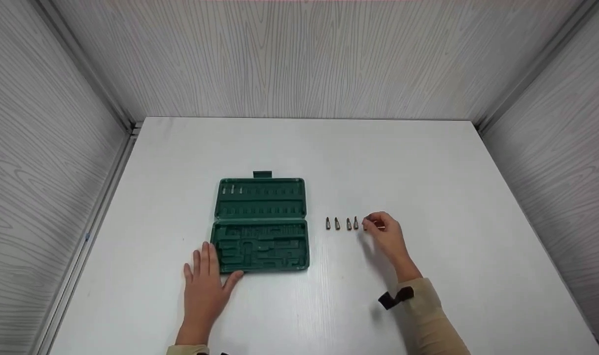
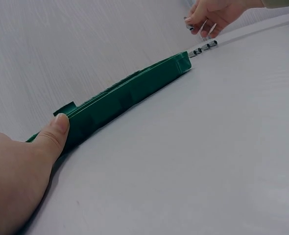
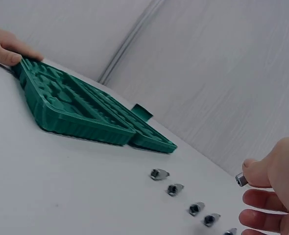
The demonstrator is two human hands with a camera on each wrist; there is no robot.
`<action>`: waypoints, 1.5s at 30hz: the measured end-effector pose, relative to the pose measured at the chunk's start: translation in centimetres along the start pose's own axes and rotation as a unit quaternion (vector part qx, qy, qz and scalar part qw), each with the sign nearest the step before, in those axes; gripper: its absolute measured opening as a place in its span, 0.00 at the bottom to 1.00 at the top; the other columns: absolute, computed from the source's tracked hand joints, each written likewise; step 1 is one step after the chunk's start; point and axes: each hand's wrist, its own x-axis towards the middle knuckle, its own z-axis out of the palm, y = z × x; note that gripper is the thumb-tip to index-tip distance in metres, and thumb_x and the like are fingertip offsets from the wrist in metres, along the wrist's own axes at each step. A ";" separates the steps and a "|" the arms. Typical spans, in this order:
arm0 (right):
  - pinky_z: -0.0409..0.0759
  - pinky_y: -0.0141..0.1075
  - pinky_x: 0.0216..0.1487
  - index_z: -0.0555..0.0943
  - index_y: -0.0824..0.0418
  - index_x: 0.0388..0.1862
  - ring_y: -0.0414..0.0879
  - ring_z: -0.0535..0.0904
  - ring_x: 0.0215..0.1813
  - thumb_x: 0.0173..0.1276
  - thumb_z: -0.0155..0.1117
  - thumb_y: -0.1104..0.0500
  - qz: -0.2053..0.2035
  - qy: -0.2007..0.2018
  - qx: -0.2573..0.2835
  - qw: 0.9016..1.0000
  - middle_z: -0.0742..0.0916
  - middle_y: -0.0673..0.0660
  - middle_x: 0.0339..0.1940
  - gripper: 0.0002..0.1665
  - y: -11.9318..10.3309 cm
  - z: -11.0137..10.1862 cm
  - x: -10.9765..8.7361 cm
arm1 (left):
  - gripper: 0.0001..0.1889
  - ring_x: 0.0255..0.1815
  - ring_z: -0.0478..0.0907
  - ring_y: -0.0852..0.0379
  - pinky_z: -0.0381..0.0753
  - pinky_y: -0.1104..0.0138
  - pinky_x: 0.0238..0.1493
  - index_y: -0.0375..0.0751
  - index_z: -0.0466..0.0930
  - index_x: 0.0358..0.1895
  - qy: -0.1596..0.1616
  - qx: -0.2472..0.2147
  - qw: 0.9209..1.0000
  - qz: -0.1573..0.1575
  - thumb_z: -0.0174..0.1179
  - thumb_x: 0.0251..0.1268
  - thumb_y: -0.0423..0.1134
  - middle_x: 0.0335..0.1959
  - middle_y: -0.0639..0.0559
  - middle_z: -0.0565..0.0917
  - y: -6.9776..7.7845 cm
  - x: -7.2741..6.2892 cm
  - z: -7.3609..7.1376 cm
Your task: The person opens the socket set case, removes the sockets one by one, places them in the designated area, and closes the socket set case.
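A green plastic tool case [image 1: 260,219] lies opened flat on the white table, its moulded slots facing up. My left hand [image 1: 204,286] rests at its near left corner with straight fingers, the thumb [image 2: 56,129] against the near wall. Out to the right, my right hand [image 1: 389,236] pinches a small metal screwdriver bit [image 3: 241,179] between thumb and index finger, its dark hollow end showing. Several similar bits [image 1: 337,224] stand in a row on the table between the case and that hand. The rightmost bit [image 3: 230,231] is partly cut off in the right wrist view.
Three small metal pieces [image 1: 232,190] sit in the upper left slots of the case's far half. A latch tab [image 1: 262,174] sticks out from its far edge. Wood-grain panels [image 1: 299,59] wall the table at the back and both sides.
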 end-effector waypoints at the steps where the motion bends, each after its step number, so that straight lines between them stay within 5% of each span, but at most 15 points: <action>1: 0.72 0.34 0.41 0.79 0.66 0.39 0.47 0.75 0.40 0.63 0.65 0.60 0.004 0.007 -0.002 1.000 0.83 0.58 0.37 0.10 0.2 -0.5 0.1 | 0.49 0.72 0.43 0.36 0.42 0.40 0.64 0.30 0.44 0.72 -0.001 0.000 1.000 -0.001 0.47 0.62 0.67 0.73 0.37 0.47 0.0 0.0 0.0; 10: 0.71 0.37 0.42 0.79 0.68 0.40 0.50 0.74 0.42 0.64 0.64 0.60 0.037 0.038 -0.058 0.997 0.82 0.61 0.41 0.12 2.3 -3.8 0.5 | 0.49 0.72 0.42 0.37 0.41 0.41 0.65 0.31 0.42 0.72 -0.006 -0.004 1.000 -0.004 0.47 0.62 0.67 0.73 0.37 0.46 0.0 0.2 -0.3; 19: 0.71 0.42 0.44 0.79 0.70 0.41 0.53 0.73 0.44 0.65 0.61 0.61 0.040 -0.021 -0.137 0.990 0.79 0.62 0.42 0.12 3.1 -4.0 1.2 | 0.50 0.72 0.43 0.36 0.42 0.41 0.65 0.31 0.43 0.72 -0.002 -0.003 1.000 -0.002 0.47 0.62 0.67 0.73 0.36 0.47 0.0 0.2 -0.3; 25: 0.69 0.42 0.42 0.82 0.71 0.37 0.53 0.73 0.41 0.63 0.62 0.62 0.012 -0.026 -0.177 0.984 0.78 0.62 0.39 0.10 3.4 -4.0 1.8 | 0.49 0.71 0.45 0.36 0.44 0.40 0.64 0.30 0.44 0.72 0.009 -0.004 1.000 0.003 0.50 0.61 0.65 0.73 0.36 0.48 0.2 0.2 -0.4; 45: 0.70 0.42 0.43 0.83 0.68 0.38 0.52 0.73 0.41 0.66 0.60 0.61 0.016 0.005 -0.169 0.985 0.78 0.61 0.39 0.10 3.5 -3.6 1.4 | 0.50 0.72 0.43 0.36 0.42 0.41 0.65 0.31 0.42 0.73 -0.009 -0.003 1.000 -0.003 0.46 0.62 0.68 0.73 0.37 0.46 0.1 0.1 0.0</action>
